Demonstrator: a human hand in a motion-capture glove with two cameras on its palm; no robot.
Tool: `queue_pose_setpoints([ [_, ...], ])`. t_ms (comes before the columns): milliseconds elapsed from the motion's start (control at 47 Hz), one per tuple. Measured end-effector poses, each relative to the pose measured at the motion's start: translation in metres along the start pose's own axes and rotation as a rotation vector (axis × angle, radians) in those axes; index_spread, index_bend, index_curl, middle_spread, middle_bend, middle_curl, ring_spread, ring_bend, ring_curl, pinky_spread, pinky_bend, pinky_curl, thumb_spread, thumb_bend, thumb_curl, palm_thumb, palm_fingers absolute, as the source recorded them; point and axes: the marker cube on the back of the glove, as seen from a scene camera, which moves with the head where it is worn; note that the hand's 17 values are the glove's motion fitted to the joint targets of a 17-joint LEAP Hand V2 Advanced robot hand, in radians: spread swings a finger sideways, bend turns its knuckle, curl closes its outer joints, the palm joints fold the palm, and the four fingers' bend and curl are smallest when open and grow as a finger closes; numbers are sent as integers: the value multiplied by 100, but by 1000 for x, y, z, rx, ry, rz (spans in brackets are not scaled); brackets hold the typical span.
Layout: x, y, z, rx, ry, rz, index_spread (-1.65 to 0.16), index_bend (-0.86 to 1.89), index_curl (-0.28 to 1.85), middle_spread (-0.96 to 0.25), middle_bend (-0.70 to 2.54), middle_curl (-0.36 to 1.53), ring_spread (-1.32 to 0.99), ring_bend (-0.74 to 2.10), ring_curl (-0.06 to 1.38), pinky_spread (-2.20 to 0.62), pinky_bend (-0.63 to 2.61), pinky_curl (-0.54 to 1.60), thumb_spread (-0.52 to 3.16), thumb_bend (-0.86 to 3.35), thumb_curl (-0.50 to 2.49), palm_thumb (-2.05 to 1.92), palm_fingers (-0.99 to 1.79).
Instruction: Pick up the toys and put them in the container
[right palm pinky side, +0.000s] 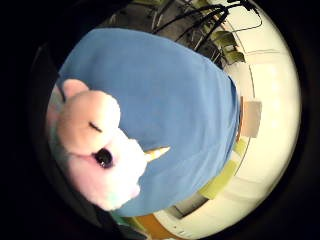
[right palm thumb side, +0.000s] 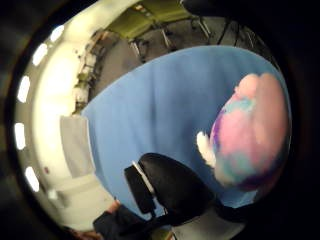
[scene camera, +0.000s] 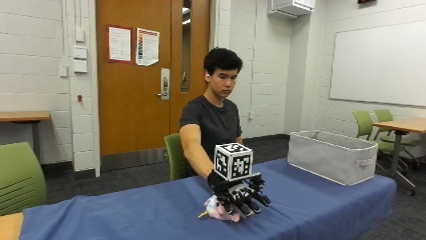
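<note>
Pink plush unicorn (right palm pinky side: 92, 150) close to palm, lying on blue cloth (right palm pinky side: 170, 110) covering bench. Black bead eye faces camera; stitched closed-eye line above it on pale pink head. Golden horn (right palm pinky side: 157, 152) points out across cloth. Pastel green tint at plush's lower edge. Green chairs (right palm pinky side: 227, 45) and dark cables beyond cloth's edge.

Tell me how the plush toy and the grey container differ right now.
The plush toy is small, soft and pastel pink, while the container is a large grey box with straight sides. The toy lies under the gloved right hand, while the container stands apart, untouched, near the table's far end. Both rest on the blue tablecloth.
</note>
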Motion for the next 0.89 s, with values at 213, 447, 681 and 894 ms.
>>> queue_pose_setpoints([
  [213, 17, 11, 18, -33, 18, 18, -35, 16, 29, -3, 13, 34, -13, 19, 28, 2, 67, 33, 96, -4, 17, -4, -12],
  [447, 34, 23, 19, -54, -25, 92, -37, 24, 34, -2, 21, 35, -9, 15, 26, 5, 60, 32, 103, -1, 22, 2, -2],
  [681, 32, 33, -1, 84, -38, 80, -39, 32, 39, -11, 23, 35, -26, 48, 31, -6, 73, 32, 128, 30, 38, 54, 68],
  [894, 33, 47, -18, 24, -61, 98, -40, 12, 37, -28, 49, 45, -40, 96, 47, -35, 72, 34, 113, 33, 51, 65, 125],
])
